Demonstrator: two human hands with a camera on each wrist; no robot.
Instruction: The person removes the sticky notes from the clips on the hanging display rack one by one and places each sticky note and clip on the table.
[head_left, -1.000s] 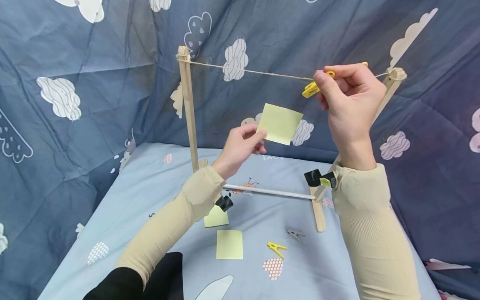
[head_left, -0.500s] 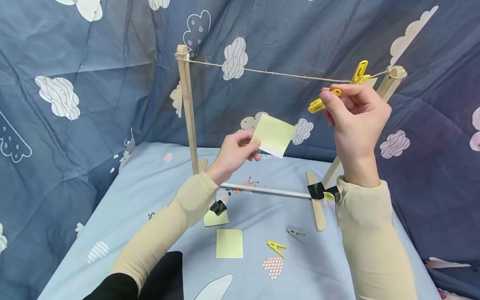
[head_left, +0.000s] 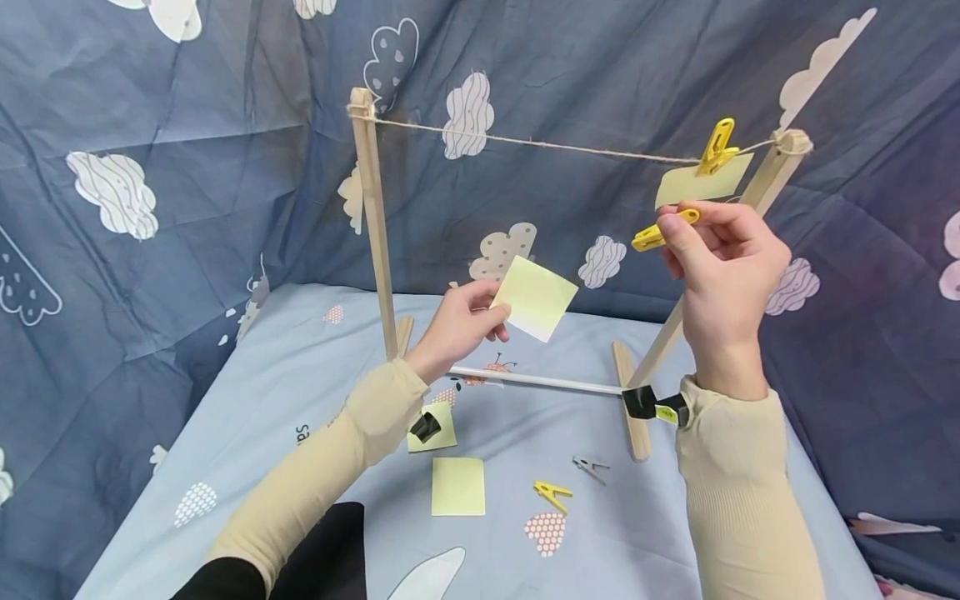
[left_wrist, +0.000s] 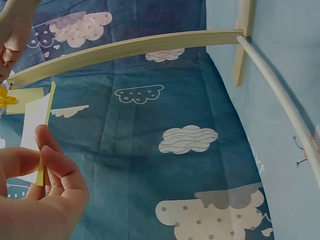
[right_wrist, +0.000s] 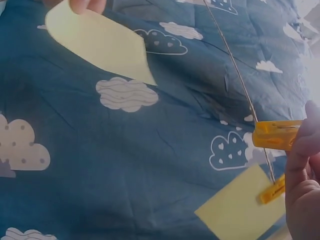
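In the head view my left hand [head_left: 459,323] pinches a yellow sticky note [head_left: 538,297] by its left edge, below the string. My right hand [head_left: 733,279] grips a yellow clothespin [head_left: 651,237] between thumb and fingers, its nose pointing left. The twine [head_left: 540,143] runs between two wooden posts. Near its right end another yellow clothespin [head_left: 717,150] clips a second sticky note [head_left: 692,185] to it. In the right wrist view the held clothespin [right_wrist: 275,134] appears beside the twine, apart from the held note [right_wrist: 100,42].
Two sticky-note piles or sheets [head_left: 458,487] lie on the pale blue cloth. Right of them lie a yellow clothespin [head_left: 553,495] and a grey clothespin [head_left: 591,468]. A left post [head_left: 373,225], a right post [head_left: 776,179] and a white rod [head_left: 540,381] form the frame.
Both hands have moved down from the string, the left also slightly left and the right slightly right. The hung note and its clothespin have come into view from behind the right hand.
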